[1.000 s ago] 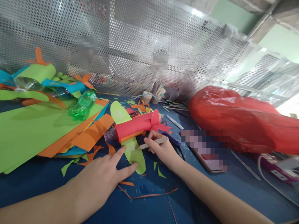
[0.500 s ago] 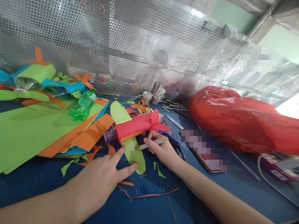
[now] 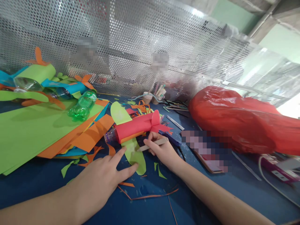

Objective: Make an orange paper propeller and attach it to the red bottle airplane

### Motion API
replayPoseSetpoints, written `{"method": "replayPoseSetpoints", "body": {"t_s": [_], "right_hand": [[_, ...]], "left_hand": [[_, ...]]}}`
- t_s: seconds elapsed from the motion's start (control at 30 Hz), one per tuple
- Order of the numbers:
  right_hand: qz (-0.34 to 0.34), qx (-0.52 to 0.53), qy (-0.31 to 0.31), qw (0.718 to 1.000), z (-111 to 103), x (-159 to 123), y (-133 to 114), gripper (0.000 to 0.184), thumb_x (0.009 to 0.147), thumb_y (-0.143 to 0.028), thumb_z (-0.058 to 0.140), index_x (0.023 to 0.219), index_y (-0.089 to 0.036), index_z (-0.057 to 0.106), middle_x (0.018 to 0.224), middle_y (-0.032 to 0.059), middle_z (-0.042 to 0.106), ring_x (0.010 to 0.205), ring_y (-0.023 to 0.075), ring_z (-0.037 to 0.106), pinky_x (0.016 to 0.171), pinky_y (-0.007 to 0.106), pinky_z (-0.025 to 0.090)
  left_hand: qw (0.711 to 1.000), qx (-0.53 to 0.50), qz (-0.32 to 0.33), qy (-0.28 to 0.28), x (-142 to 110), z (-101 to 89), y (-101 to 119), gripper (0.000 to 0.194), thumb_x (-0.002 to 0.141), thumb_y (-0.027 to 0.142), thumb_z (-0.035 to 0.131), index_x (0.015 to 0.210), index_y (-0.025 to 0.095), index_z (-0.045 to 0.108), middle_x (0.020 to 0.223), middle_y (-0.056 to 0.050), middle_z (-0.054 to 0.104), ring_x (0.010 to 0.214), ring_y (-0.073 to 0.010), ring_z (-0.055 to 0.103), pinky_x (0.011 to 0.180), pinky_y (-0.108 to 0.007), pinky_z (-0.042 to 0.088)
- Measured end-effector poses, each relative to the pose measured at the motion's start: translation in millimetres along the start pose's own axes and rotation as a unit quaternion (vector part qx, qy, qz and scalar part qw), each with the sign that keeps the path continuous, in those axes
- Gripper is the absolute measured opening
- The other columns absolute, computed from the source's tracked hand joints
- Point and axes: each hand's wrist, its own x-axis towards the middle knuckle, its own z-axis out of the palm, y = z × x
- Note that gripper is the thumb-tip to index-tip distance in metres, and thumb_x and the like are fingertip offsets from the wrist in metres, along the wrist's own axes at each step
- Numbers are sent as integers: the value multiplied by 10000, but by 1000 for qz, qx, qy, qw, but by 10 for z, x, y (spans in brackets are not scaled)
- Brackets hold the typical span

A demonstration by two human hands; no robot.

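A toy plane made from a plastic bottle wrapped in red paper (image 3: 136, 126) lies on the blue table, its clear bottle neck (image 3: 110, 135) facing left. One light-green paper wing (image 3: 140, 162) points toward me; the other wing (image 3: 120, 113) points away. My left hand (image 3: 100, 176) is open, with its index finger and thumb spread and resting on the near wing. Between the fingertips of my right hand (image 3: 161, 147) is a pale pen-like stick (image 3: 153, 144), held like a pen. Its left end is at the near wing's surface.
Green paper sheets (image 3: 30, 131), orange strips (image 3: 93, 134), a green bottle (image 3: 82, 106) and other bottle planes (image 3: 37, 75) lie left. A blue glue gun (image 3: 170, 138), white marker (image 3: 175, 122), phone (image 3: 203, 153) and red plastic bag (image 3: 234, 115) lie right. Paper scraps (image 3: 161, 172) are scattered nearby.
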Motion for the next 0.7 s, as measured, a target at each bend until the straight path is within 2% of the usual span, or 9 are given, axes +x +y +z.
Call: {"method": "replayPoseSetpoints", "body": {"t_s": [0.7], "right_hand": [[1, 3, -6, 1000, 20, 0, -15, 277, 791, -384, 631, 654, -224, 452, 415, -93, 427, 384, 83, 342, 430, 232, 246]], "left_hand": [[1000, 1, 7, 10, -1, -5, -4, 851, 739, -51, 526, 1434, 410, 362, 1476, -214, 402, 977, -312, 695, 731, -423, 592]]}}
